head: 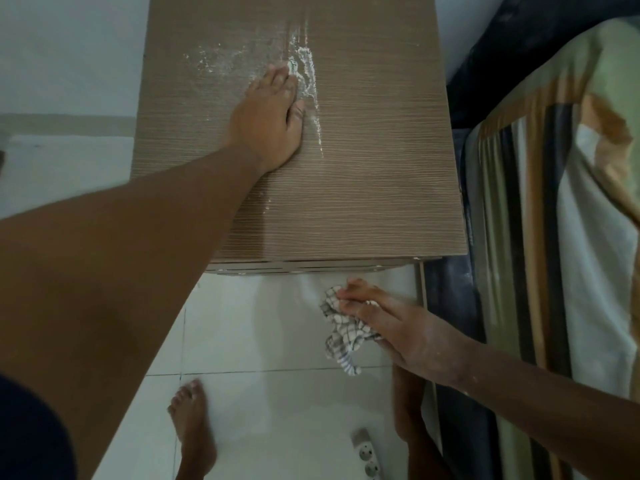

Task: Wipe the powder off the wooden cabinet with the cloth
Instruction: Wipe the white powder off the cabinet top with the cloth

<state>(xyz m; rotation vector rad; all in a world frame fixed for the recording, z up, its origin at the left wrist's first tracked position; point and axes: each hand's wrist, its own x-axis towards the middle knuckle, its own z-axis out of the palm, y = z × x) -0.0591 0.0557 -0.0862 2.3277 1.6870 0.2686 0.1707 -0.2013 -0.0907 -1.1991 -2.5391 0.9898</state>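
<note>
The left hand (273, 109) lies flat, fingers spread, on the wooden cabinet (363, 161), right beside the powder (304, 71). The right hand (391, 323) bunches the cloth (341, 332) in its fingers below the front edge. I'd bring the cloth up and sweep toward one edge (bare palm only smears). The bed (561, 188) crowds the right.

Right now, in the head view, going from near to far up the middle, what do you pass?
Bare foot → cloth bunched in the right hand → cabinet front edge → left hand flat on the cabinet top → powder.
</note>
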